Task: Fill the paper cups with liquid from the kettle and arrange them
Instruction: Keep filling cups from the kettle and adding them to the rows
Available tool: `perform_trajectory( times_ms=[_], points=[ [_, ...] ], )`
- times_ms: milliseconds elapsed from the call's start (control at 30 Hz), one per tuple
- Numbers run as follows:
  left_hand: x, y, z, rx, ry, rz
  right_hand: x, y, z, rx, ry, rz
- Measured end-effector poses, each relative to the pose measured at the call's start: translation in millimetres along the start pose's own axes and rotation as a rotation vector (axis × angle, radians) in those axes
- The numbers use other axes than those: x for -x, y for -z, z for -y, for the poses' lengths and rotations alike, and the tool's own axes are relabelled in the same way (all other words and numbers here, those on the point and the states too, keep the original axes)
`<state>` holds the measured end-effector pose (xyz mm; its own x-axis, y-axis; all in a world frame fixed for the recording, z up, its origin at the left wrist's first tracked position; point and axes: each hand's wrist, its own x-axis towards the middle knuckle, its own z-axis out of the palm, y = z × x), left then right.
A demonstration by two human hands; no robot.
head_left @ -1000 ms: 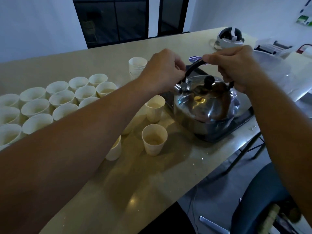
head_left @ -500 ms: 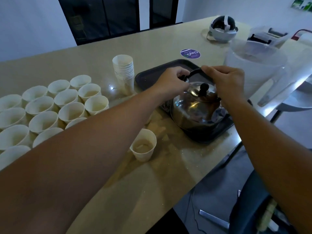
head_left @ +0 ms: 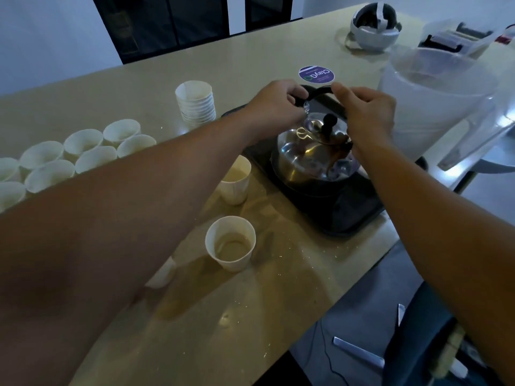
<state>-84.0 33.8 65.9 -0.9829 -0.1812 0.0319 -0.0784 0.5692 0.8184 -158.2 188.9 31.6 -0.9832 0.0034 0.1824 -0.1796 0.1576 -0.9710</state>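
Observation:
A shiny steel kettle (head_left: 309, 157) with a black knob sits on a black tray (head_left: 342, 215). My left hand (head_left: 274, 110) grips the left end of its black handle (head_left: 320, 91), and my right hand (head_left: 367, 112) pinches the right end. Two filled paper cups stand near the tray, one (head_left: 230, 242) in front and one (head_left: 235, 181) partly behind my left forearm. A third cup (head_left: 164, 274) peeks out under that forearm. Several paper cups (head_left: 83, 151) are grouped at the left. A stack of empty cups (head_left: 196, 104) stands behind them.
A large clear plastic jug (head_left: 434, 101) stands right of the tray. A headset (head_left: 373, 27) and a clear box (head_left: 457, 37) lie at the far right. A purple sticker (head_left: 316, 74) is on the tabletop. The table edge runs diagonally at the right, with a chair (head_left: 434, 338) below.
The view has pulled back and shifted, so the kettle looks farther away. Both hands have stayed on the kettle's handle, and the kettle remains on the tray.

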Motion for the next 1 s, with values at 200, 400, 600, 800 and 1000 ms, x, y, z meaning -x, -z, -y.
perform_trajectory(
  times_ms=[200, 400, 600, 800, 1000],
  points=[
    [12, 28, 10, -0.163, -0.009, -0.016, -8, -16, -9, 0.066, 0.094, 0.032],
    [29, 50, 36, -0.408, 0.042, -0.025, -5, -19, -9, 0.387, 0.193, -0.022],
    [41, 66, 71, -0.669, 0.148, 0.049, 52, -33, 33, 0.319, 0.376, 0.232],
    [42, 66, 88, -0.624, 0.157, 0.112, 83, -56, 20, 0.687, 0.193, 0.722],
    [46, 63, 92, -0.62, 0.146, 0.105, 124, -43, 16, 0.702, 0.083, 1.084]
  ],
)
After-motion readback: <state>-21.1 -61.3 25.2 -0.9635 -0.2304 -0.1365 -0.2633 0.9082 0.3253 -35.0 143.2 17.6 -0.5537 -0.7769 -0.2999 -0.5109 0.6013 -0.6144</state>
